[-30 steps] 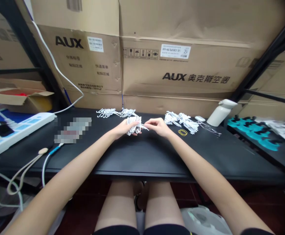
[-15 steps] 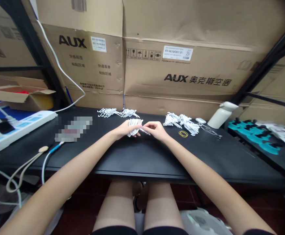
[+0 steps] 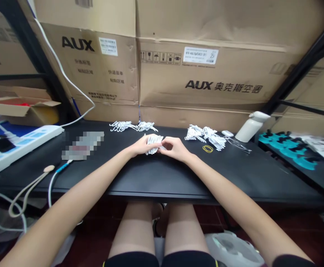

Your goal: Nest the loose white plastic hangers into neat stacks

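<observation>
Above the black table (image 3: 162, 178), my left hand (image 3: 140, 145) is wrapped round a bundle of white hooks (image 3: 154, 144). The fingers of my right hand (image 3: 174, 147) pinch the bundle's right end. Two groups of white hooks lie behind my hands, a left one (image 3: 120, 126) and one beside it (image 3: 146, 127). More white pieces lie to the right in two bunches, one (image 3: 194, 132) next to the other (image 3: 215, 139). Yellow rubber bands (image 3: 207, 149) rest in front of them.
Large cardboard boxes (image 3: 220, 79) stand behind the table. A white bottle (image 3: 252, 127), glasses (image 3: 239, 145) and teal objects (image 3: 288, 148) are at the right. At the left are a power strip (image 3: 28, 142), a blurred-out device (image 3: 83, 145) and an open carton (image 3: 19, 107).
My right hand's fingers have shifted slightly left, closer against the bundle. My left hand still holds it. The whole view has moved a little.
</observation>
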Action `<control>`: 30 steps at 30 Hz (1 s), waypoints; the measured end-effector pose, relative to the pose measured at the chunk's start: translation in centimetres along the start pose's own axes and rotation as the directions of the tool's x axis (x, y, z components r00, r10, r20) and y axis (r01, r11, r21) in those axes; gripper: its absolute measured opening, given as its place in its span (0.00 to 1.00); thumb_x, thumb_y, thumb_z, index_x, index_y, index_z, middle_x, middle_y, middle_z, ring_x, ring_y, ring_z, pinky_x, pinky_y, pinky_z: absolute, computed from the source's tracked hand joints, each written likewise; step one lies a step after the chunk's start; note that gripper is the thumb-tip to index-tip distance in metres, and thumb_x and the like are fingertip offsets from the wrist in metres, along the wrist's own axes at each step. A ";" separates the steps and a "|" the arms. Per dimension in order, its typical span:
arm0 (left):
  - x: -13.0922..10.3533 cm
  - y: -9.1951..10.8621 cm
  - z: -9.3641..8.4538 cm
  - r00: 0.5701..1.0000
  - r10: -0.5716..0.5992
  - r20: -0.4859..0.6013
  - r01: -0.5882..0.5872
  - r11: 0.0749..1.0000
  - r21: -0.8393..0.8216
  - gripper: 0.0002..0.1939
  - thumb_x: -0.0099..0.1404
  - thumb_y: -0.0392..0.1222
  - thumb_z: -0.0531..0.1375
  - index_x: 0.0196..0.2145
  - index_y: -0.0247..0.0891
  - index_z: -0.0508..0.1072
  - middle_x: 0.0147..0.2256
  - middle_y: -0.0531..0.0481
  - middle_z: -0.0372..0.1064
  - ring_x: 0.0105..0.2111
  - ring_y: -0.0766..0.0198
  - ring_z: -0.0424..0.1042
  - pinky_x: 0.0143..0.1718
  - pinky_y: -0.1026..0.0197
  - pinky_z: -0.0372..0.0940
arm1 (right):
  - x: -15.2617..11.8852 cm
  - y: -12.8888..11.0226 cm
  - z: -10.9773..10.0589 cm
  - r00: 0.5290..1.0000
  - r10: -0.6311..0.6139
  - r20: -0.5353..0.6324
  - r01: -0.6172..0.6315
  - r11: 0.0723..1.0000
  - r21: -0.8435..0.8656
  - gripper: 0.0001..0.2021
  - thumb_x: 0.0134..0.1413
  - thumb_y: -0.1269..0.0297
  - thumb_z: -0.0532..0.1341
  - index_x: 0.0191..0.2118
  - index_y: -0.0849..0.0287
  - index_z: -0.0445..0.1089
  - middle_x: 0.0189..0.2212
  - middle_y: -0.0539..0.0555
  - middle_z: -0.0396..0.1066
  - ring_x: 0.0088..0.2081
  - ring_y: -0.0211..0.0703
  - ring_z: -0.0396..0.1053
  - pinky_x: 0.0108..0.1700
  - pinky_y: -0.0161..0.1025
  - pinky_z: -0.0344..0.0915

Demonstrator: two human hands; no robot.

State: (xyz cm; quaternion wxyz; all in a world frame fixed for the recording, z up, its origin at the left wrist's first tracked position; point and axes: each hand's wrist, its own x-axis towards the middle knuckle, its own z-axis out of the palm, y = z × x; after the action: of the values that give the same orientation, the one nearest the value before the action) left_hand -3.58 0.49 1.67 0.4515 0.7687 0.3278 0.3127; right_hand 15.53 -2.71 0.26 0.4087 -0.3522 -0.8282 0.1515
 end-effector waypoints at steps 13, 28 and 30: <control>-0.5 0.0 0.4 0.983 0.179 -0.027 -0.157 0.916 0.368 0.21 0.56 0.56 0.61 0.38 0.36 0.73 0.32 0.50 0.72 0.32 0.61 0.69 0.36 0.63 0.62 | -0.3 1.0 1.5 0.995 0.042 -0.090 -0.047 0.998 -0.053 0.04 0.47 0.67 0.62 0.25 0.59 0.68 0.25 0.51 0.68 0.28 0.39 0.65 0.32 0.35 0.61; -0.6 -1.1 1.9 0.953 0.220 -0.208 -0.097 0.873 0.478 0.18 0.59 0.52 0.58 0.41 0.36 0.72 0.31 0.51 0.72 0.30 0.62 0.69 0.32 0.65 0.61 | -0.2 2.2 2.0 0.999 0.040 0.000 -0.040 0.985 -0.168 0.09 0.53 0.68 0.59 0.23 0.60 0.64 0.23 0.50 0.64 0.26 0.38 0.60 0.31 0.34 0.56; -0.7 -1.1 2.1 0.950 0.207 -0.234 -0.066 0.864 0.498 0.20 0.57 0.54 0.60 0.41 0.38 0.71 0.29 0.51 0.72 0.29 0.62 0.69 0.32 0.65 0.61 | -0.2 2.2 2.1 0.999 0.039 0.001 -0.038 0.983 -0.179 0.09 0.52 0.71 0.58 0.23 0.59 0.63 0.24 0.51 0.64 0.26 0.39 0.60 0.31 0.34 0.56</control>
State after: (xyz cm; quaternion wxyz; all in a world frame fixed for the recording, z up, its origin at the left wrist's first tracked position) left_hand -2.58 -0.65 -0.29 0.1702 0.8267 0.4001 0.3572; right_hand 15.02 -1.24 -2.37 0.3705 -0.4032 -0.8324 0.0852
